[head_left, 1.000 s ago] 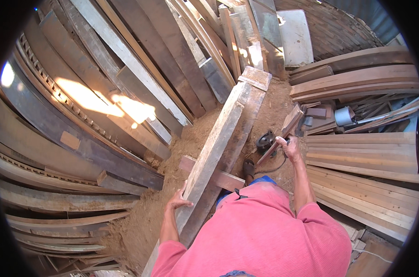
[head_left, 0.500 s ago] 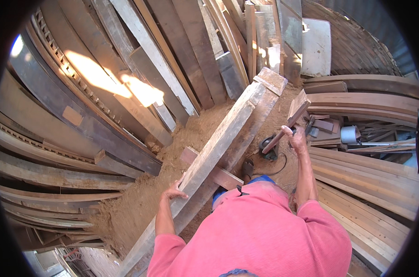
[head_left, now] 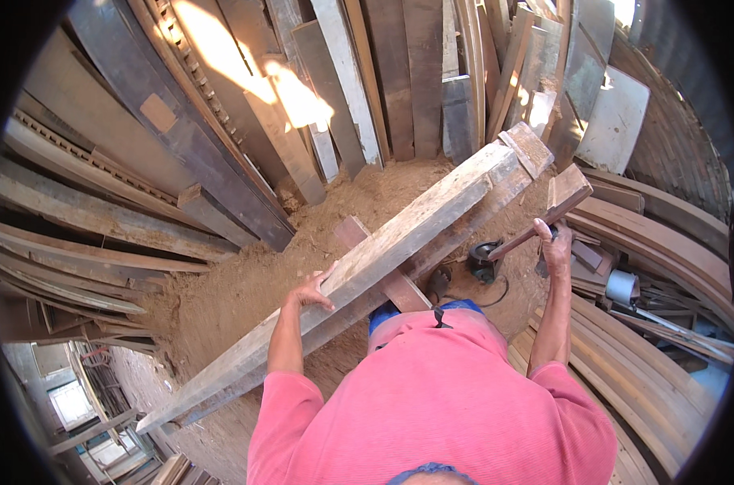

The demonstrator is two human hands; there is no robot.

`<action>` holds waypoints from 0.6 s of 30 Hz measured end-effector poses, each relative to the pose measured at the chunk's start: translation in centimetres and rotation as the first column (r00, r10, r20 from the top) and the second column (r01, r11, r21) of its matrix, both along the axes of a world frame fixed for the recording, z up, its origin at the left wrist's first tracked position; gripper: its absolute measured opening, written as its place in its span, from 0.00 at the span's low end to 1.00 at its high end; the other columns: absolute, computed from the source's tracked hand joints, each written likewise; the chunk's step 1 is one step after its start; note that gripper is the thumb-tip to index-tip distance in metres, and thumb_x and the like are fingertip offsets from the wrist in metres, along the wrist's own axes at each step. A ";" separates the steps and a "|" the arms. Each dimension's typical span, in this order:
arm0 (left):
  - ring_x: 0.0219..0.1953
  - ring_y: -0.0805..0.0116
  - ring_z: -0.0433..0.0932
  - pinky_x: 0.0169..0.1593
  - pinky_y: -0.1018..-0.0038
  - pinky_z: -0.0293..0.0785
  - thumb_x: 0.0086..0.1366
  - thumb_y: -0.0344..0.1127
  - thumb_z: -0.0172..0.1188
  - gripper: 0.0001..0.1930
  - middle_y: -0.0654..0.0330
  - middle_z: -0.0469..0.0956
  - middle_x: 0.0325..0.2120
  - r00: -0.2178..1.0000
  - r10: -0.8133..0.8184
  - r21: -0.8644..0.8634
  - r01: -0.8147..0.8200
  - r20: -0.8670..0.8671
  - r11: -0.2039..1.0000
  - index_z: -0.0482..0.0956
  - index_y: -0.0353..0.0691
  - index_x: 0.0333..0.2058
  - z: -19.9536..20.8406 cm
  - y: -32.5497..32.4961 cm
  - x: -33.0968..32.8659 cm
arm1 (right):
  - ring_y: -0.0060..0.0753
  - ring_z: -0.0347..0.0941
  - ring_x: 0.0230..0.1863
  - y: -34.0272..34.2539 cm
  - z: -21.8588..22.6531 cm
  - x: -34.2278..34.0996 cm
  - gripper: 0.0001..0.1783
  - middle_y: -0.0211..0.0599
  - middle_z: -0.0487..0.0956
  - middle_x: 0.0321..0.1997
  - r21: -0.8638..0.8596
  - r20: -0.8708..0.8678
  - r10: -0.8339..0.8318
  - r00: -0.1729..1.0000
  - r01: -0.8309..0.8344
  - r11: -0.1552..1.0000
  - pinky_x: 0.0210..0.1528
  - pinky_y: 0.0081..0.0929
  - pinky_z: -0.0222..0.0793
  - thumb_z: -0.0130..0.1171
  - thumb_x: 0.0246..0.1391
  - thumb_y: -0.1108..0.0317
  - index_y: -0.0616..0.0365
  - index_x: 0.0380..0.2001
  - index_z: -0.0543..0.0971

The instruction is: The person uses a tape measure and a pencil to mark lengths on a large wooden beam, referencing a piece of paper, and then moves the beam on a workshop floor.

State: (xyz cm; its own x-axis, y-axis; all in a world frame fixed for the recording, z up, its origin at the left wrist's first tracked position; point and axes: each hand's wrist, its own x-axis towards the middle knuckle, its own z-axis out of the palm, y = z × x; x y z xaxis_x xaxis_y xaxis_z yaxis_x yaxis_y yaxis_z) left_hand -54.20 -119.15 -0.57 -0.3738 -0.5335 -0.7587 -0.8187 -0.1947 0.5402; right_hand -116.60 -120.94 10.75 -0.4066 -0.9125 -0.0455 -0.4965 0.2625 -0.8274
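Right hand [head_left: 554, 246] is closed around a reddish-brown wooden piece with a blocky end [head_left: 571, 191]; this end lies just beyond the hand, and the narrow length slants back to the hand's left, toward a black, rounded corded tool [head_left: 484, 263]. To the left of that hand, a long, pale, weathered squared timber [head_left: 415, 222] is set diagonally, running from near left to far right. Its edge is touched by the nearer left hand [head_left: 309, 293], thumb spread; whether any fingers are hooked beneath cannot be told.
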 end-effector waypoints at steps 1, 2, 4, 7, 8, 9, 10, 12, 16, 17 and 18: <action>0.69 0.42 0.47 0.71 0.58 0.41 0.27 0.41 0.78 0.71 0.43 0.55 0.65 1.000 0.019 0.024 -0.019 -0.007 1.000 0.40 0.68 0.71 0.3 0.1 -0.1 | 0.22 0.63 0.26 -0.3 0.5 0.1 0.23 0.28 0.72 0.23 0.000 -0.012 0.002 1.000 -0.002 1.000 0.30 0.27 0.61 0.67 0.51 0.52 0.65 0.32 0.80; 0.70 0.43 0.45 0.71 0.57 0.37 0.27 0.40 0.78 0.71 0.43 0.53 0.66 0.999 0.033 0.045 -0.032 -0.018 0.998 0.40 0.66 0.71 0.6 -0.1 -0.4 | 0.22 0.62 0.25 -0.7 0.8 0.3 0.22 0.27 0.71 0.21 -0.010 -0.007 -0.006 1.000 0.006 1.000 0.29 0.28 0.61 0.68 0.50 0.52 0.64 0.31 0.80; 0.70 0.44 0.43 0.72 0.57 0.33 0.28 0.38 0.78 0.72 0.43 0.51 0.67 0.999 0.034 0.057 -0.033 -0.016 0.998 0.39 0.64 0.71 1.0 -0.2 -0.9 | 0.21 0.61 0.24 -1.1 1.5 0.2 0.22 0.26 0.71 0.20 0.033 -0.003 -0.003 1.000 0.004 0.999 0.27 0.28 0.60 0.68 0.50 0.52 0.64 0.31 0.80; 0.70 0.44 0.44 0.72 0.57 0.33 0.28 0.37 0.78 0.72 0.43 0.52 0.66 1.000 0.016 0.035 -0.017 0.018 0.999 0.38 0.65 0.71 1.1 0.0 -1.0 | 0.21 0.61 0.22 -1.8 1.9 0.1 0.22 0.24 0.70 0.19 0.012 -0.022 0.008 1.000 -0.008 1.000 0.25 0.28 0.59 0.68 0.51 0.51 0.64 0.31 0.80; 0.70 0.44 0.44 0.72 0.57 0.34 0.28 0.37 0.78 0.72 0.43 0.52 0.66 1.000 0.020 0.037 -0.020 0.025 0.999 0.38 0.65 0.71 1.2 0.0 -1.2 | 0.21 0.61 0.21 -2.1 2.2 0.3 0.22 0.24 0.70 0.18 -0.007 -0.035 0.012 0.999 -0.012 1.000 0.25 0.29 0.59 0.68 0.51 0.51 0.63 0.31 0.80; 0.70 0.44 0.45 0.72 0.57 0.34 0.28 0.37 0.78 0.72 0.43 0.52 0.66 0.999 0.022 0.039 -0.024 0.031 0.999 0.38 0.65 0.71 1.4 0.1 -1.3 | 0.22 0.61 0.23 -2.2 2.7 0.5 0.23 0.25 0.70 0.20 0.032 -0.051 0.021 0.998 -0.020 0.999 0.27 0.28 0.60 0.67 0.51 0.50 0.64 0.31 0.80; 0.69 0.44 0.45 0.72 0.58 0.35 0.28 0.37 0.78 0.72 0.43 0.52 0.66 0.999 0.019 0.036 -0.020 0.030 0.999 0.38 0.65 0.71 1.5 0.1 -1.5 | 0.22 0.62 0.26 -2.2 3.4 0.6 0.24 0.27 0.71 0.22 0.071 -0.066 0.031 0.997 -0.026 0.997 0.30 0.28 0.61 0.66 0.52 0.49 0.64 0.31 0.80; 0.69 0.44 0.47 0.72 0.59 0.36 0.28 0.37 0.78 0.72 0.42 0.52 0.66 1.000 0.012 0.030 -0.013 0.026 0.999 0.39 0.65 0.71 2.0 0.0 -1.8 | 0.23 0.62 0.28 -2.2 3.9 0.7 0.25 0.28 0.72 0.24 0.088 -0.086 0.046 0.995 -0.038 0.995 0.32 0.28 0.61 0.65 0.52 0.48 0.64 0.31 0.80; 0.68 0.41 0.48 0.71 0.56 0.42 0.28 0.38 0.78 0.72 0.41 0.53 0.65 0.999 0.031 -0.044 -0.030 0.027 0.999 0.39 0.67 0.71 1.3 1.6 -1.7 | 0.22 0.62 0.28 -2.4 4.0 1.2 0.25 0.28 0.71 0.24 0.024 -0.051 0.064 0.997 -0.063 0.998 0.32 0.28 0.61 0.65 0.52 0.49 0.65 0.31 0.79; 0.67 0.38 0.48 0.71 0.53 0.43 0.27 0.39 0.78 0.71 0.41 0.52 0.65 0.998 0.045 -0.052 -0.043 0.041 0.998 0.40 0.70 0.70 1.3 1.9 -1.4 | 0.22 0.62 0.28 -2.6 4.1 1.8 0.25 0.27 0.71 0.24 0.010 -0.023 0.072 0.997 -0.072 0.997 0.32 0.28 0.61 0.65 0.53 0.49 0.65 0.30 0.79; 0.67 0.36 0.47 0.70 0.50 0.43 0.27 0.41 0.78 0.71 0.40 0.52 0.66 0.997 0.062 -0.060 -0.058 0.054 0.997 0.40 0.72 0.70 1.3 2.4 -1.0 | 0.22 0.62 0.28 -2.8 4.0 1.6 0.24 0.27 0.71 0.24 -0.003 -0.046 0.104 0.994 -0.104 0.995 0.32 0.27 0.60 0.65 0.53 0.50 0.65 0.31 0.79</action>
